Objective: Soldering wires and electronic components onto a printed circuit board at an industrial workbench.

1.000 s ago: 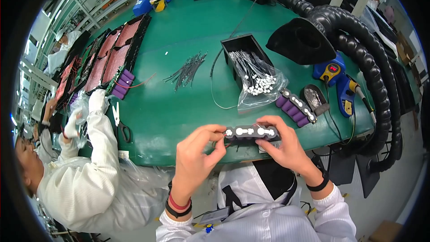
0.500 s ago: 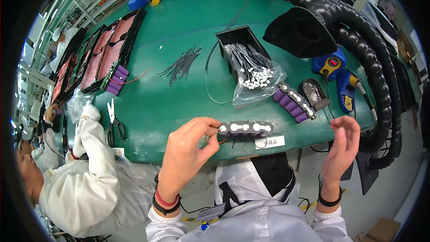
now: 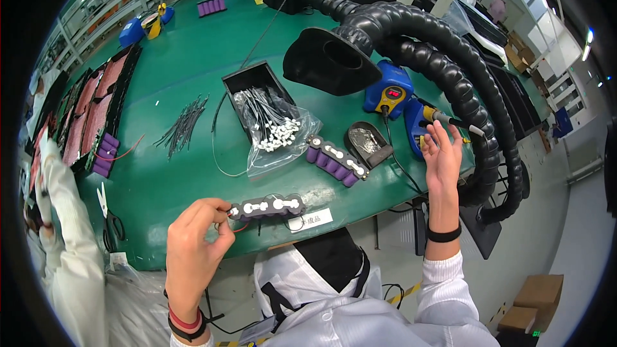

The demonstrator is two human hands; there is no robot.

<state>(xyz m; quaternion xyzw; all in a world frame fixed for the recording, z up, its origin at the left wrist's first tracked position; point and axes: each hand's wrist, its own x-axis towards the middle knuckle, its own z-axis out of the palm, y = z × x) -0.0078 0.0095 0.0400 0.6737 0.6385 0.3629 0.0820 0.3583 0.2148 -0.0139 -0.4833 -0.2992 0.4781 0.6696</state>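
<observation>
My left hand (image 3: pixel 196 241) is closed in a pinch on a thin red wire (image 3: pixel 241 227) at the left end of a battery pack (image 3: pixel 270 207). This pack lies near the table's front edge, its dark top face carrying white pads and its purple cells mostly hidden underneath. My right hand (image 3: pixel 443 160) is raised with fingers apart, holding nothing, close to a soldering iron (image 3: pixel 453 121) in its blue stand (image 3: pixel 414 130). A second battery pack (image 3: pixel 335 162) with purple cells lies between my hands, beside a small dark tray (image 3: pixel 367 143) of metallic bits.
A black bin (image 3: pixel 234 82) holds bagged white-tipped leads (image 3: pixel 276 130). Loose dark leads (image 3: pixel 182 126) lie left of it. A black fume hose (image 3: pixel 411 22) arches over the blue soldering station (image 3: pixel 389 90). Scissors (image 3: pixel 110 218) lie left, near a co-worker's sleeve (image 3: pixel 71 218).
My right hand has reached forward and right to the soldering iron, its fingers opening. The view has swung rightward. My left hand keeps its pinch at the pack's end.
</observation>
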